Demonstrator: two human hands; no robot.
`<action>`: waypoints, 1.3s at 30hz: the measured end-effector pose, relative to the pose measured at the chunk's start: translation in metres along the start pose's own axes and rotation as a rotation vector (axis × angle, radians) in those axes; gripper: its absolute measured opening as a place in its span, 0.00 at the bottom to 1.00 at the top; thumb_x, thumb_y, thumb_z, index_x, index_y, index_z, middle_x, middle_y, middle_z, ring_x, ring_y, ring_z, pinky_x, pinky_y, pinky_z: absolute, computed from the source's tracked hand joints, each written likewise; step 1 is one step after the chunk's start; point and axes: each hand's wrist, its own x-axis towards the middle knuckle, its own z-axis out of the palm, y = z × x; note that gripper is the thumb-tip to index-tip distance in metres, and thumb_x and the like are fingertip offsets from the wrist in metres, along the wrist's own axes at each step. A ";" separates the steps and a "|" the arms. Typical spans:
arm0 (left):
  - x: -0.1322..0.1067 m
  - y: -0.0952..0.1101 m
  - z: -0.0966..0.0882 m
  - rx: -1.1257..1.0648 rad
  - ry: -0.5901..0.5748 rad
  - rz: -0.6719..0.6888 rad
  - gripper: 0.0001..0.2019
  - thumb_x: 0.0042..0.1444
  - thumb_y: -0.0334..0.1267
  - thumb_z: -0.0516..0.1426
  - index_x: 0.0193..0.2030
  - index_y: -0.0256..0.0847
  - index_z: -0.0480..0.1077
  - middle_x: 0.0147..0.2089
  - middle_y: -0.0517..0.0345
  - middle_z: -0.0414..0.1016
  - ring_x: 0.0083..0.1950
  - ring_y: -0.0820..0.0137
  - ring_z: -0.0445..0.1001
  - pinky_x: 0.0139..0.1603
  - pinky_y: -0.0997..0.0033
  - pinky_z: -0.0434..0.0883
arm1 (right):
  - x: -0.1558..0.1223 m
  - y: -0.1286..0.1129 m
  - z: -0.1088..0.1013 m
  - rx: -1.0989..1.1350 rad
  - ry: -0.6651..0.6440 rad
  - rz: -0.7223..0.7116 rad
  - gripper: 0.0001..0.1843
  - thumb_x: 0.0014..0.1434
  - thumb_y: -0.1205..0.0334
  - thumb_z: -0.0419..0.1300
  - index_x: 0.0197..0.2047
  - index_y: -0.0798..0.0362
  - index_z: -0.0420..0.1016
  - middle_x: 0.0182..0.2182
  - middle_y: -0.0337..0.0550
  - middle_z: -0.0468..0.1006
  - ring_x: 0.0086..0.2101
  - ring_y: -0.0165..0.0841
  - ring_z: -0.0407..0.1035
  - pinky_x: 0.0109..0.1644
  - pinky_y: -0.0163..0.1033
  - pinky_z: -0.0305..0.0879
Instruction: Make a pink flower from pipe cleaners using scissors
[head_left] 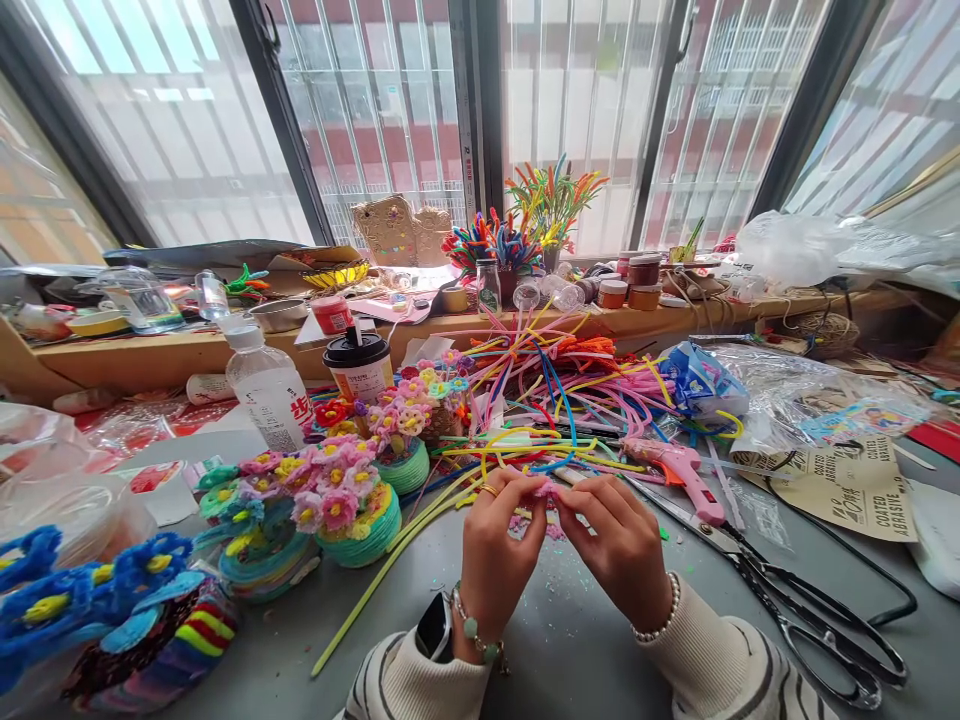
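My left hand (495, 545) and my right hand (619, 545) meet above the grey table (555, 640), fingertips pinched together on a small pink pipe-cleaner piece (547, 490). Both hands are closed on it. A ring sits on a left finger, and beaded bracelets circle both wrists. Right behind my hands lies a tangle of loose coloured pipe cleaners (555, 400). Long yellow-green stems (375, 590) run under my left hand toward the front. Pink fluff crumbs dot the table below my fingers.
Pipe-cleaner flower baskets (349, 500) and blue flowers (97, 590) stand at left. A plastic bottle (262, 385) and lidded cup (358, 365) sit behind them. A pink glue gun (679, 470) and black scissors (810, 610) lie right. Sandpaper sheet (855, 490) and plastic bags lie far right. The windowsill (187, 350) is cluttered.
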 end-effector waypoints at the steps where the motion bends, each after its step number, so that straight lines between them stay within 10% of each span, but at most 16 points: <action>1: 0.000 0.000 0.000 -0.012 -0.003 -0.013 0.08 0.48 0.28 0.53 0.35 0.39 0.70 0.31 0.56 0.69 0.34 0.72 0.69 0.34 0.74 0.68 | 0.000 -0.001 0.001 0.027 0.007 0.045 0.04 0.51 0.71 0.56 0.31 0.55 0.70 0.25 0.43 0.72 0.29 0.32 0.65 0.34 0.37 0.64; 7: 0.000 0.001 0.000 -0.158 0.017 -0.188 0.11 0.49 0.35 0.54 0.41 0.40 0.65 0.36 0.55 0.69 0.33 0.73 0.70 0.34 0.72 0.69 | 0.005 0.001 0.002 0.399 -0.014 0.601 0.07 0.52 0.61 0.55 0.27 0.54 0.69 0.24 0.41 0.71 0.24 0.29 0.64 0.26 0.34 0.63; 12: 0.002 0.002 0.000 -0.332 -0.190 -0.386 0.10 0.49 0.40 0.53 0.35 0.38 0.68 0.32 0.55 0.73 0.33 0.69 0.72 0.34 0.72 0.70 | 0.006 0.001 0.005 0.651 -0.008 0.885 0.11 0.50 0.55 0.56 0.28 0.56 0.69 0.22 0.38 0.70 0.22 0.27 0.63 0.24 0.32 0.62; 39: 0.001 -0.006 0.000 -0.417 -0.058 -0.426 0.07 0.45 0.38 0.57 0.30 0.37 0.69 0.30 0.54 0.75 0.33 0.68 0.73 0.35 0.70 0.71 | 0.005 -0.006 0.003 0.419 -0.203 0.566 0.09 0.54 0.61 0.52 0.26 0.54 0.68 0.23 0.40 0.70 0.24 0.29 0.65 0.24 0.32 0.63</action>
